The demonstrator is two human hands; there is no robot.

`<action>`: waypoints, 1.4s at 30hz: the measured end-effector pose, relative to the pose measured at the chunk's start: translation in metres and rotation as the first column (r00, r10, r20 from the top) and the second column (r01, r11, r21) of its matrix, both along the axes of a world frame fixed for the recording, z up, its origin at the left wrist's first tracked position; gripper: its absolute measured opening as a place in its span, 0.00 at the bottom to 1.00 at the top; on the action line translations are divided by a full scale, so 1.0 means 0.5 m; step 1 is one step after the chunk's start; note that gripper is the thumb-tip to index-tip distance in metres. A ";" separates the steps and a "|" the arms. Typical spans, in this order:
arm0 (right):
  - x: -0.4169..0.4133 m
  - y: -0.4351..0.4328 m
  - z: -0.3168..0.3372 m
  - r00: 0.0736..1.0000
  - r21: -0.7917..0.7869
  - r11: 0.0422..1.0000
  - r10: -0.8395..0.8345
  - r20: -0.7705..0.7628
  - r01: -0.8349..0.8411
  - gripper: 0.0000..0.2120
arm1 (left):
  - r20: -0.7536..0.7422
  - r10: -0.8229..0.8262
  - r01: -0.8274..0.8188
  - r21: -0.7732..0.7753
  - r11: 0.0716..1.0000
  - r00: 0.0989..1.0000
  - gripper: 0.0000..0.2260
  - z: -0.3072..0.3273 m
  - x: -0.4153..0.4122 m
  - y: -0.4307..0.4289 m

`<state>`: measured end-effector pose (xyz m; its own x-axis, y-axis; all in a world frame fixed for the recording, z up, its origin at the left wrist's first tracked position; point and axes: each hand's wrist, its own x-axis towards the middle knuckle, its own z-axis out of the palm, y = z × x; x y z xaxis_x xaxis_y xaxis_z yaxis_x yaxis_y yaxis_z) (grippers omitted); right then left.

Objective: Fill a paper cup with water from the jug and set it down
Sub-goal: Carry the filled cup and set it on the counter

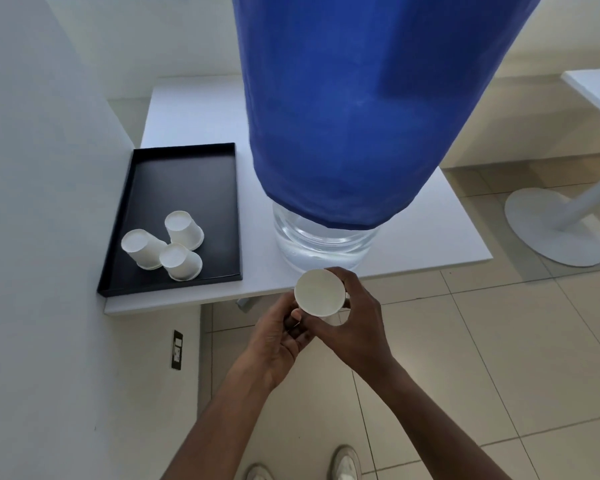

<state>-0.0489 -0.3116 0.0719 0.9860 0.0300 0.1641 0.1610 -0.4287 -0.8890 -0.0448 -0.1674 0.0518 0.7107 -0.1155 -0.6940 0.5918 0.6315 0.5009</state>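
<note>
1. The jug (326, 237), under a blue cloth cover (354, 109), stands on the white desk (194, 116) near its front edge, at 12 o'clock from my hands. Only its clear, water-filled lower part shows. I judge it sits this far forward so a cup can be held under an outlet at the edge; no tap is visible.
2. A black tray (187, 174) lies on the desk at 9 o'clock from the jug, just beside it. It holds the spare stock.
3. Three paper cups (163, 247) stand upside down and touching at the tray's near end, presumably to keep their insides clean.
4. My right hand (357, 323) has its grip closed around the paper cup (320, 292), fingers wrapping the wall from 3 o'clock. The cup is off the desk, just in front of the jug's base. Its flat disc faces me; mouth or bottom, I cannot tell.
5. My left hand (278, 341) has fingertips pinched at the cup's lower end, at 7 o'clock, apparently steadying or turning it. Filling has not yet begun.
</note>
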 end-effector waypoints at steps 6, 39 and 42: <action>0.023 -0.088 0.005 0.998 0.002 0.998 -0.065 0.017 0.065 0.31 | -0.015 -0.077 0.077 -0.036 0.996 0.997 0.11 -0.006 0.040 -0.088; 0.263 -0.405 -0.144 0.934 0.029 0.934 -0.356 -0.002 0.356 0.27 | -0.070 -0.162 0.164 0.029 0.986 0.984 0.05 -0.108 0.310 -0.449; 0.288 -0.408 -0.164 0.926 0.009 0.926 -0.377 -0.009 0.377 0.27 | -0.071 -0.115 0.119 0.055 0.991 0.991 0.03 -0.124 0.328 -0.456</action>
